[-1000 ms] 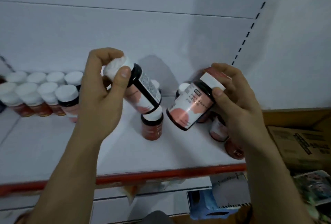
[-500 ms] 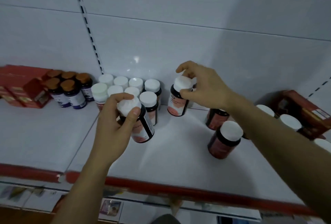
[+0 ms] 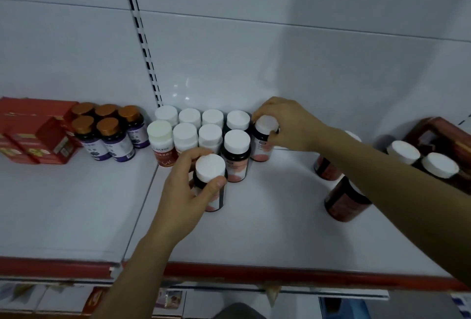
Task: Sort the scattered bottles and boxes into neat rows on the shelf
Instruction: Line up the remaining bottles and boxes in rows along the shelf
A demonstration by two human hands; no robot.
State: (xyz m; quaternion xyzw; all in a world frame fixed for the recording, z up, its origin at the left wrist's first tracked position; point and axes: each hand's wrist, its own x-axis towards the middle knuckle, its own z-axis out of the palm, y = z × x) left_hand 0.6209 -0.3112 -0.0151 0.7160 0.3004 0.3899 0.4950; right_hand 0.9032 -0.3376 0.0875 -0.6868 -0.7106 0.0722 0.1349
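Now, front bottle [image 3: 216, 197]: dark glass, white cap, pink-and-white label; upright on the white shelf [image 3: 76, 204], just in front of the rows.
Left hand [image 3: 182, 191]: fingers and thumb curled round the front bottle's neck and cap, gripping it.
Back bottle [image 3: 263, 141]: same kind, upright at the right end of the rows, near the back wall.
Right hand [image 3: 288, 123]: reaches over from the right, fingertips pinching the back bottle's cap from above.
Rows [image 3: 188, 125]: white-capped bottles two deep, caps close together; the front-left one has a cream cap and a red label.
Further left: orange-capped bottles [image 3: 107, 130] with purple labels, then red boxes [image 3: 33, 135] at the shelf's end.
Right side: loose bottles [image 3: 345, 202] well apart from the rows, and more white caps beside a dark red box [image 3: 438, 130].
Hidden: the right forearm crosses the loose bottles and covers their tops.
Hard to read: label print is blurred; goods below the red shelf edge [image 3: 280, 274] are cut off.
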